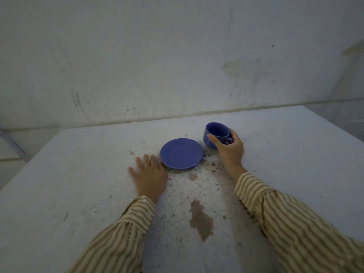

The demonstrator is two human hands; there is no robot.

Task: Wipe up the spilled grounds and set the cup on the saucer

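A blue cup [215, 133] stands upright, slightly tilted, to the right of a blue saucer [181, 153] on the white table. My right hand [229, 149] is wrapped around the cup's near side by its handle. Flat on the table lies my left hand [149, 174], fingers spread, its thumb touching the saucer's left rim. Dark grounds [213, 166] are scattered between saucer and cup and nearer to me. A brownish wet stain [201, 219] and a smaller one [193, 176] lie in front of the saucer.
The white table [78, 174] meets a scuffed white wall [177, 66] right behind the cup. The table's left edge [27, 160] and right edge [334, 123] drop off. No cloth is in view.
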